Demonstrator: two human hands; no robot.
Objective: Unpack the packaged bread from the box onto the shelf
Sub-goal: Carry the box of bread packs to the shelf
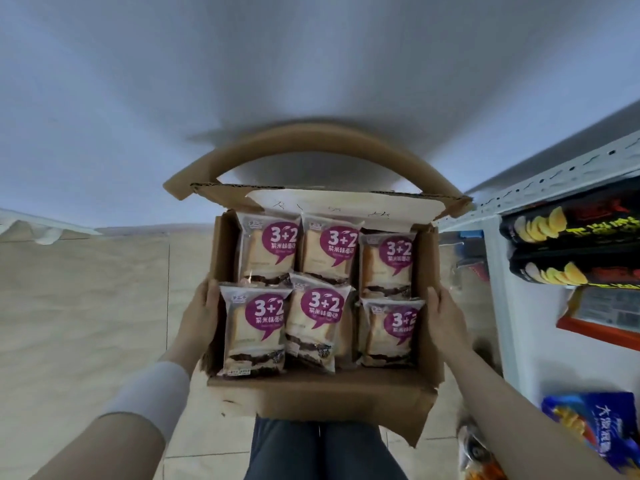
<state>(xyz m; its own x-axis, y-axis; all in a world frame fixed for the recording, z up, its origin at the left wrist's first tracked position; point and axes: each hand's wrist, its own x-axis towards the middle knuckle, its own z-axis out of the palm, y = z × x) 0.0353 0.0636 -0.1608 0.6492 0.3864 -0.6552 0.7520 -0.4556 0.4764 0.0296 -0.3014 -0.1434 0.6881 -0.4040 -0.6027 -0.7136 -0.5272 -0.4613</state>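
We are standing on a pale tiled floor (86, 306) in front of a plain white wall (311, 64). A white metal shelf (554, 171) with a perforated upright is rising on our right. It is carrying glossy black crisp bags (568, 230) stacked one over another, and a shiny blue snack bag (599, 424) is jutting out lower down, just beside our right forearm.

Between our hands we are holding a brown cardboard box (322, 393) above our dark trousers (311, 448), its long far flap (311, 147) standing open and its torn near flap hanging down. Inside, six packaged breads (311, 320) are lying flat in two rows of three, all in clear crinkly film with purple speech-bubble labels, and the middle near one is overlapping its neighbours.

Our left hand (199, 313), with a white sleeve (152, 393) behind it, is pressing flat against the box's left wall. Our right hand (446, 317) is pressing the right wall the same way, fingers seemingly straight.
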